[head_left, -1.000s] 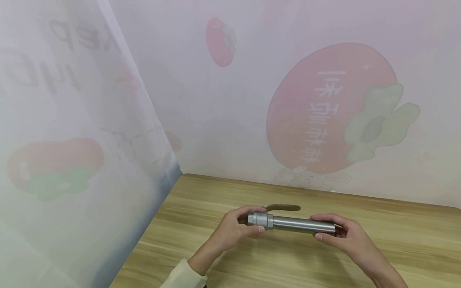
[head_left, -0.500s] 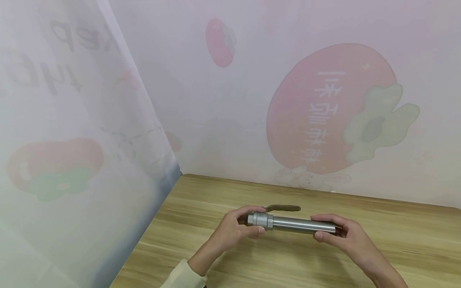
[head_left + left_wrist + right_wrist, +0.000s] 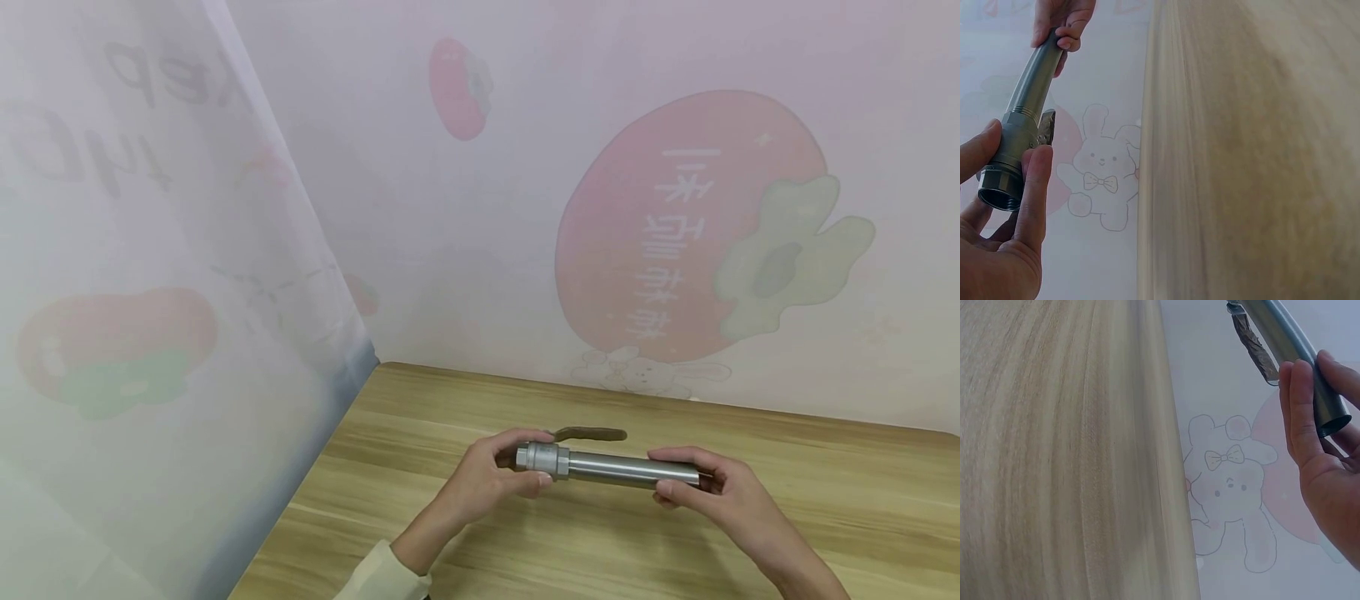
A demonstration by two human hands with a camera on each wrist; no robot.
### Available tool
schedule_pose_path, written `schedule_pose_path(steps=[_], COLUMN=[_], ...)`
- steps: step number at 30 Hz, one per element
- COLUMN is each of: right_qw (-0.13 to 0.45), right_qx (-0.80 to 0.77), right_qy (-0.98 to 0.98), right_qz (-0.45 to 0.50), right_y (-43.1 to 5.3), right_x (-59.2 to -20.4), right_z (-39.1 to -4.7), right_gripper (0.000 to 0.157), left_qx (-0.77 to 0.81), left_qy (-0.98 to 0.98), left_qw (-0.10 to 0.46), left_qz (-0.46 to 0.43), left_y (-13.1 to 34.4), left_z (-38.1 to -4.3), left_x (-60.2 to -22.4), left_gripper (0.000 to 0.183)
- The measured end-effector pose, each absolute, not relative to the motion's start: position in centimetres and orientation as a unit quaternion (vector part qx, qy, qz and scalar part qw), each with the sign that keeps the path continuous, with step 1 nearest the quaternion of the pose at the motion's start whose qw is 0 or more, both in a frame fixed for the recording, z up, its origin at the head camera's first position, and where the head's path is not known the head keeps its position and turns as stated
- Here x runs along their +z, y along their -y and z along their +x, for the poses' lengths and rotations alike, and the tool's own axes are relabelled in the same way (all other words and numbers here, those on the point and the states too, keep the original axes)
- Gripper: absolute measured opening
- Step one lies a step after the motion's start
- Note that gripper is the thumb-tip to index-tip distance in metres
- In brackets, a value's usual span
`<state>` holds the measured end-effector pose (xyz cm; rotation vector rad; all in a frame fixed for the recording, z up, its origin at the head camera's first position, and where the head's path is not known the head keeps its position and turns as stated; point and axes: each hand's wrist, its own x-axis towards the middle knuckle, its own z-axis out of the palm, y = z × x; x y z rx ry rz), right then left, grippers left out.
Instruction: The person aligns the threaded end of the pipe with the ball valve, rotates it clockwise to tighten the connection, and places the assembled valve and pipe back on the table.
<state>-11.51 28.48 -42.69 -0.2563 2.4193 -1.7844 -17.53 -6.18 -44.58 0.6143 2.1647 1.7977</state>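
Together, the left hand grips the valve and the right hand holds its hollow pipe.

Your pipe looks like smooth, shiny metal, your valve duller metal with a wrinkly handle, and your table smooth wood.

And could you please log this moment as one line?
left hand: grips valve | right hand: grips pipe | pipe: meets valve | lever: beside pipe
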Motion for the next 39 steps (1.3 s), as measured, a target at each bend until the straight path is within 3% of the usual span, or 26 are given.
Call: schedule_pose_path(steps=[20, 28, 39], right_qw=[0.052, 0.065, 0.047], right_qx=[-0.599, -0.584, -0.591], right_qy=[-0.793, -0.806, -0.800], right_qz=[-0.099, -0.064, -0.096], right_y=[-28.25, -28.35, -28.24], right_x=[-42.63, -42.58, -42.67], right_z=[-11.66, -11.68, -11.54], right_gripper=[0.040, 0.039, 0.036], left_qx=[0.621, 0.624, 0.621], left_qy=[-0.742, -0.741, -0.743], left_qw=[0.135, 0.137, 0.138], left_qz=[0.213, 0.208, 0.208], left_y=[6.21, 6.16, 6.04], left_z=[-17.44, -17.38, -17.32], left_x=[-44.49, -44.48, -44.47], left_gripper=[0.047, 0.047, 0.047])
